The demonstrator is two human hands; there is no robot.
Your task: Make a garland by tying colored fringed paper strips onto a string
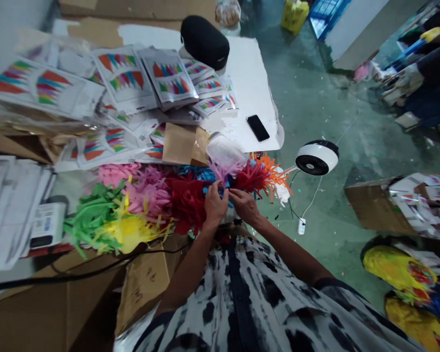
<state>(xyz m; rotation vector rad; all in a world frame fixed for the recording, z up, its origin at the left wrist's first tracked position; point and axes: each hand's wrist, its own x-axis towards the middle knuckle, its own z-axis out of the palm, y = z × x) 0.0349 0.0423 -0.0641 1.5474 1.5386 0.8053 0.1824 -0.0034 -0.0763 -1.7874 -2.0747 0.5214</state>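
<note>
My left hand (pixel 215 204) is closed in a pinch on the lower end of a lilac tissue-paper tassel (pixel 224 166), whose cut strips fan out upward. Close beside it, my right hand (pixel 245 205) pinches at the same lower end, its fingertips nearly meeting the left ones. Dark red fringed tissue paper (pixel 186 203) lies left of my hands, with blue fringe (pixel 196 172) behind it. Red fringe (pixel 252 177) and orange fringe (pixel 273 173) spread out to the right. Pink (pixel 148 193), green (pixel 91 215) and yellow (pixel 132 232) fringed bundles lie farther left.
Printed packets (pixel 168 78) pile up behind, near a black case (pixel 205 41) and a phone (pixel 257 128). A small fan (pixel 317 157) stands at the right, its cable reaching a power strip (pixel 301 226). A black cable (pixel 95 271) crosses the cardboard boxes (pixel 150 283) at front left.
</note>
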